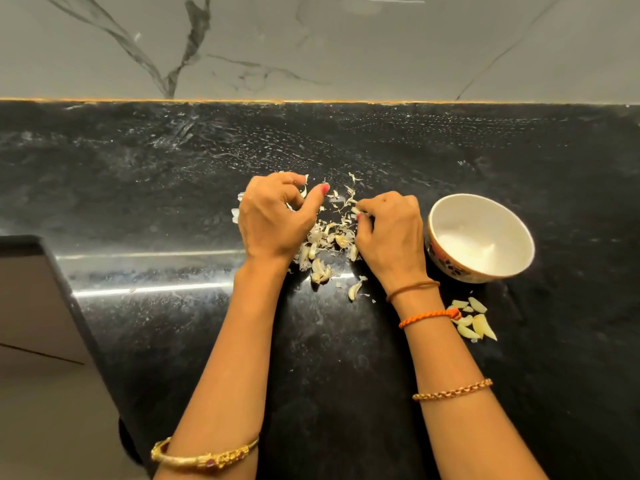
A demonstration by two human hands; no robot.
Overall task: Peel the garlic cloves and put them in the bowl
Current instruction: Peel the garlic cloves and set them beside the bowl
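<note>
black counter (173, 188): shiny, with white specks | grey wall (346, 46): dark wavy lines, behind the counter | thin gold strip (311, 101): where wall and counter meet

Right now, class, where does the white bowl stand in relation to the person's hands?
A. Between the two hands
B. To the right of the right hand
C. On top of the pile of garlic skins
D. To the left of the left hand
B: the white bowl stands on the black counter just right of the right hand, away from the left hand.
</note>
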